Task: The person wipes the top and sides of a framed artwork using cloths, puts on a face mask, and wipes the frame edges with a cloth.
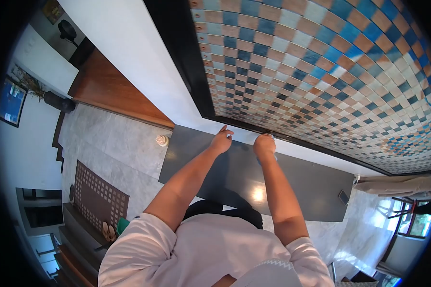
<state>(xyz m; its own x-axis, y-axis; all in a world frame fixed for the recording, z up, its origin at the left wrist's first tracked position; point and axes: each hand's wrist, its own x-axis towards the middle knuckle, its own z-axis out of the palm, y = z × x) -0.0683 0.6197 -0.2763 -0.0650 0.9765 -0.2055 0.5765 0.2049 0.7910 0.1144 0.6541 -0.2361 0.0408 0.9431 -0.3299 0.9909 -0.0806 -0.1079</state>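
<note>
My left hand (221,140) is by the lower edge of the black frame (234,122), in front of a strip of white wall. Its index finger is stretched out and the thumb stands apart; nothing clear shows in it. To the right, my right hand (264,145) is closed in a fist near the same edge. A bit of something pale blue peeks out beside this fist, too small to name. Inside the frame is a large panel of woven tan, blue and grey strips (292,57). Below both hands runs a long dark grey bench top (301,182).
A phone (343,197) lies at the bench's right end. On the tiled floor to the left are a small white object (162,140) and a brown patterned mat (100,191). Sandals (108,231) stand near the dark steps. A wooden platform (115,95) is at upper left.
</note>
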